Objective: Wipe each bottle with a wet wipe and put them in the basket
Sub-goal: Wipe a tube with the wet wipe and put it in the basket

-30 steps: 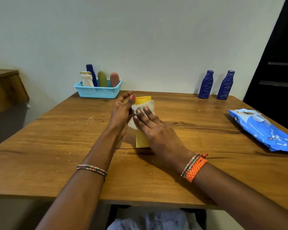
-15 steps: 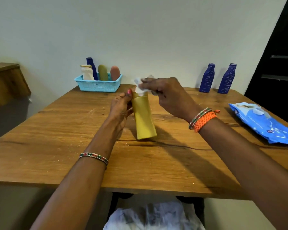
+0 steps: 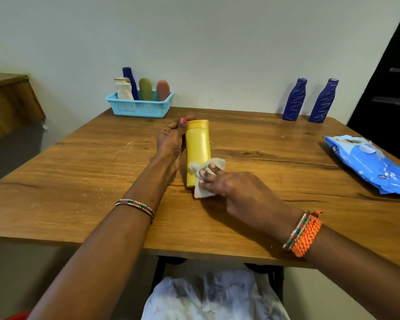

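Observation:
A yellow bottle (image 3: 198,147) stands upright in the middle of the wooden table (image 3: 79,181). My left hand (image 3: 171,140) grips its upper part from the left, thumb near the cap. My right hand (image 3: 231,188) pinches a white wet wipe (image 3: 207,179) and presses it against the bottle's lower right side. A light blue basket (image 3: 139,107) at the back left holds several bottles. Two dark blue bottles (image 3: 295,100) (image 3: 323,101) stand at the back right by the wall.
A blue pack of wet wipes (image 3: 370,163) lies at the table's right edge. A wooden cabinet (image 3: 7,102) stands to the left of the table. A dark doorway (image 3: 395,77) is at the right.
My right hand has carried the wipe from the bottle's cap down to its lower side. The bottle, tilted half a second ago, now stands upright. My left hand keeps its hold.

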